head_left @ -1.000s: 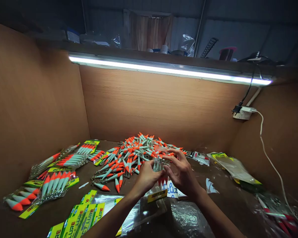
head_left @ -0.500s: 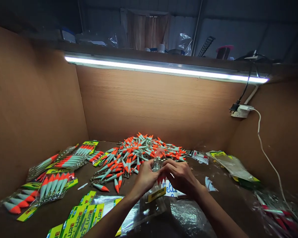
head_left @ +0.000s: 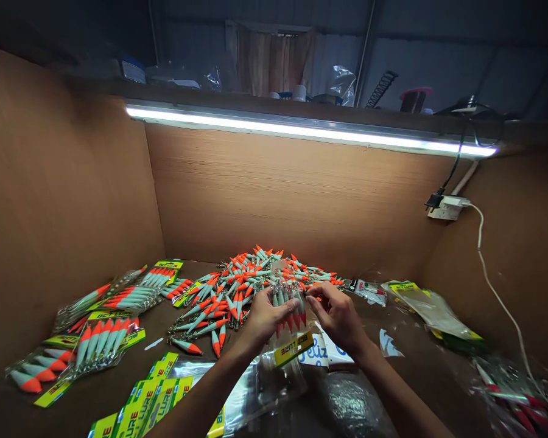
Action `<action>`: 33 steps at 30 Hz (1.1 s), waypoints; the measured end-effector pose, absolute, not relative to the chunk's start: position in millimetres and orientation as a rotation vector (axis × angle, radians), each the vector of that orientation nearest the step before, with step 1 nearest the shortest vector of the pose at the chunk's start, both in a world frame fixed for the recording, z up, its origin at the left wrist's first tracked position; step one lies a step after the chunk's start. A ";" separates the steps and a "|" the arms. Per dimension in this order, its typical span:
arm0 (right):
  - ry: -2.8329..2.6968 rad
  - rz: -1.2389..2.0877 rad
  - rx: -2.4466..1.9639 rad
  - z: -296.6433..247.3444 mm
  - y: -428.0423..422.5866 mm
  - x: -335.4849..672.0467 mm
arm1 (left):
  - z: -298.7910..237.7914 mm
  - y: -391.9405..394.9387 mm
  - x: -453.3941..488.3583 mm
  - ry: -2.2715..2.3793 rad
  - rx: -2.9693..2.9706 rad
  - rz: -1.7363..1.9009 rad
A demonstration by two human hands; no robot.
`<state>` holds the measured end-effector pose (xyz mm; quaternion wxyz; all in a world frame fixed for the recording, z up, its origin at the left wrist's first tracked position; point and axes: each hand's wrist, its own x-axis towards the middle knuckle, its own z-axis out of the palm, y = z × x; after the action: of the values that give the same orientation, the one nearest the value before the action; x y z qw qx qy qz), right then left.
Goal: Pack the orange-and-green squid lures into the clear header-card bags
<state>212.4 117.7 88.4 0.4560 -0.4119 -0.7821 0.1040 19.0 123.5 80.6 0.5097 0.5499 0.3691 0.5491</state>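
My left hand (head_left: 263,317) grips a clear plastic bag (head_left: 281,267) by its left side, thumb across the front. Inside the bag several pale green fishing lures (head_left: 288,297) lie side by side, their orange-red ends toward me and hooks at the far end. A yellow BCT LURE header card (head_left: 294,349) shows at the bag's near end. At the bag's right edge my right hand (head_left: 337,313) has thumb and forefinger pinched together; what is between them is too small to make out. Just beyond both hands spreads a large heap of loose lures (head_left: 237,283).
Filled lure packs (head_left: 103,340) lie at the left. Yellow header cards (head_left: 139,404) and clear bags (head_left: 251,395) are in front. To the right are flat packaging (head_left: 438,310), bagged red lures (head_left: 516,395) and a hanging white cable (head_left: 493,274). Cardboard walls (head_left: 278,194) enclose the table.
My right hand has moved off the front of the bag to its right edge. The bag now faces me more flatly, and the lures inside show clearly. The view has shifted slightly.
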 end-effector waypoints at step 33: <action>-1.751 0.541 -1.182 69.9 106.3 178.7 | 120.8 102.7 -4.2 1.592 2.399 1.340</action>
<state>178.7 106.3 69.9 0.4623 -0.4806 -0.7120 0.2201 -4.2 102.7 120.8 -0.0168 0.7553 0.5012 0.4219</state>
